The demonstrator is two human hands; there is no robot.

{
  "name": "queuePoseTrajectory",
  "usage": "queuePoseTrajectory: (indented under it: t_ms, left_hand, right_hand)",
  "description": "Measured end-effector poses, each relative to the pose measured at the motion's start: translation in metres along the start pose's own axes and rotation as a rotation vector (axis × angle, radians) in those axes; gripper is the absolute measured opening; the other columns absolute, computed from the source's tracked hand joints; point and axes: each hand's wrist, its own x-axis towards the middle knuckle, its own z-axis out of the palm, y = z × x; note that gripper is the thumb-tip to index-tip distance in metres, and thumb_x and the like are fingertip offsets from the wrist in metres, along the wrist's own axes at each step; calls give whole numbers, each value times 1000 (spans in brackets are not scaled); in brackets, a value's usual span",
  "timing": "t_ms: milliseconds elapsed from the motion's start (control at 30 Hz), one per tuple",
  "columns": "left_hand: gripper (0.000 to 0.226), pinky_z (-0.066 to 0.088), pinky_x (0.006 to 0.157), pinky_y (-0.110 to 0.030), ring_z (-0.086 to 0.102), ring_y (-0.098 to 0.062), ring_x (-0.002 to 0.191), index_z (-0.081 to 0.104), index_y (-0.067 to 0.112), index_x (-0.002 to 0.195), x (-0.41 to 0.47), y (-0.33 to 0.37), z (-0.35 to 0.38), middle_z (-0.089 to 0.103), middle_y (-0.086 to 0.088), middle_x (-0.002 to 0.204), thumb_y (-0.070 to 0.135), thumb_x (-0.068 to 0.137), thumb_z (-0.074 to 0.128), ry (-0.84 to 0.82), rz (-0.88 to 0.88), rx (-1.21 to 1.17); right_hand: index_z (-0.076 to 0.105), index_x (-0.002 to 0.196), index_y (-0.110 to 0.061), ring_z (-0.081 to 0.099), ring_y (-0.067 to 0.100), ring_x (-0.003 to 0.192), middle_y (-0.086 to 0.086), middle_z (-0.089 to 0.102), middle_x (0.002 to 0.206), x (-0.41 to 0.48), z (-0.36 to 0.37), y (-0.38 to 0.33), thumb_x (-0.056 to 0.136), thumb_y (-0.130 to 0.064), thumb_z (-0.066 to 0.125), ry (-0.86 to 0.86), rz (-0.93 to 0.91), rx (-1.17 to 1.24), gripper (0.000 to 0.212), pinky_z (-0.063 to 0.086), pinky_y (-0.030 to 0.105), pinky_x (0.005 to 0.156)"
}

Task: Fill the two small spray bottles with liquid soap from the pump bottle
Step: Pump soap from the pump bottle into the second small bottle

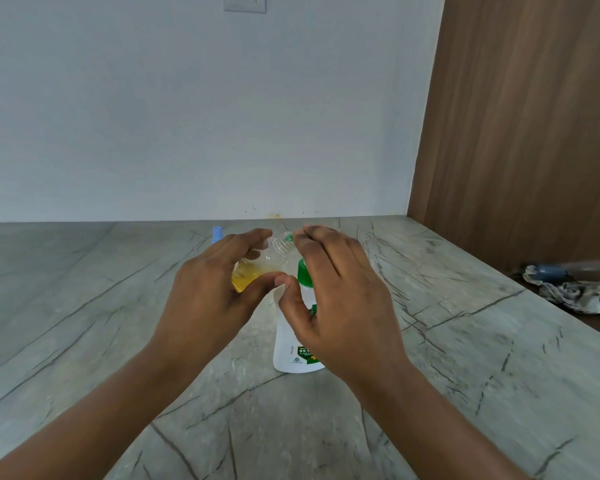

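One small spray bottle [254, 271] is up off the counter [465, 358] in your left hand [208, 292], mid-scene, just left of the pump bottle [290, 348]. It's clear plastic and uncapped, with the threaded neck bare. It's tilted so the mouth points up and right, and yellow liquid is pooled at the low end, well short of full. No writing visible on it.

Left grip: fingers over the top, thumb under, wrapped round the body and holding it.

Pump bottle stands upright on the counter right under your hands. It has a clear-white body and a green collar [303, 271]. The label [303, 351] is mostly behind your wrist. Only "99.9" on a dark green badge reads; the small print below is too fine, and I can't make out a brand.

Right hand [336, 299] is arched over the pump top, fingers bent down onto the head, thumb alongside the collar and touching your left thumb. A bit of green shows at the small bottle's mouth. I can't tell whether the pump is pressed down.

A blue cap [217, 233] pokes out on the far side of your left hand, and what it sits on is hidden.

A crumpled grey-white cloth [575, 296] lies at the far right edge. A brown wood panel [534, 133] is on the right, a pale wall [187, 116] is behind, and a switch plate [245, 3] is at top centre. The counter is grey stone with dark veins.
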Motion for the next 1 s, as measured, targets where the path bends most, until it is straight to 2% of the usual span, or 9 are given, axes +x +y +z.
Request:
queuePoseTrajectory:
  t_ms: [133, 233, 300, 400, 533, 733, 867, 1000]
  left_hand:
    - [60, 37, 71, -8, 53, 5, 82, 62, 18, 117, -1, 0, 0, 66, 8, 98, 58, 72, 58, -3, 24, 17]
    - [58, 36, 70, -7, 55, 1, 82, 62, 17, 117, -2, 0, 0, 68, 5, 98, 56, 75, 51, -7, 28, 36]
    - [54, 35, 70, -6, 54, -1, 81, 62, 17, 117, -3, -2, 0, 68, 4, 99, 51, 76, 54, -17, 27, 55]
    - [52, 33, 70, -2, 50, 6, 82, 61, 19, 117, -6, -6, 3, 65, 11, 98, 51, 77, 58, -29, 29, 59]
    - [54, 36, 69, 3, 44, 11, 88, 61, 19, 117, -10, -7, 6, 55, 19, 95, 55, 79, 48, -22, 40, 26]
    - [54, 35, 72, -4, 45, 10, 91, 61, 17, 118, -9, -9, 7, 56, 17, 98, 53, 79, 48, -20, 43, 36]
    - [51, 35, 70, -8, 47, 9, 87, 61, 17, 117, -7, -9, 7, 64, 11, 98, 49, 78, 57, -9, 33, 56]
    - [49, 36, 71, -9, 55, -1, 82, 61, 17, 117, -4, -7, 5, 68, 5, 99, 45, 77, 58, 6, 18, 63]
  right_hand:
    - [65, 108, -1, 52, 20, 105, 10, 63, 108, -1, 2, 1, 84, -25, 55, 35, -17, 5, 36, 44, 23, 85]
    - [66, 105, -1, 55, 21, 101, 10, 64, 105, -1, 3, 2, 83, -24, 54, 42, -19, 7, 34, 42, 22, 83]
    - [67, 104, 0, 55, 21, 100, 10, 65, 104, -2, 4, 1, 83, -24, 54, 43, -12, 12, 34, 41, 22, 83]
    - [66, 104, -1, 56, 21, 99, 9, 65, 103, -5, 5, -2, 82, -24, 52, 26, 2, 10, 35, 41, 23, 83]
    - [67, 102, -2, 52, 17, 97, 8, 65, 100, -7, 5, -3, 81, -22, 53, 18, 19, 5, 32, 39, 22, 83]
    - [66, 104, -2, 55, 20, 96, 9, 65, 102, -7, 7, -2, 81, -25, 56, -15, 11, -21, 34, 39, 23, 83]
    - [65, 108, -1, 56, 21, 103, 10, 64, 106, -6, 7, 0, 83, -25, 57, -20, 0, -12, 36, 40, 23, 88]
    - [65, 111, -1, 57, 24, 107, 11, 64, 109, -3, 4, -2, 85, -26, 55, -41, -2, -32, 37, 44, 25, 89]
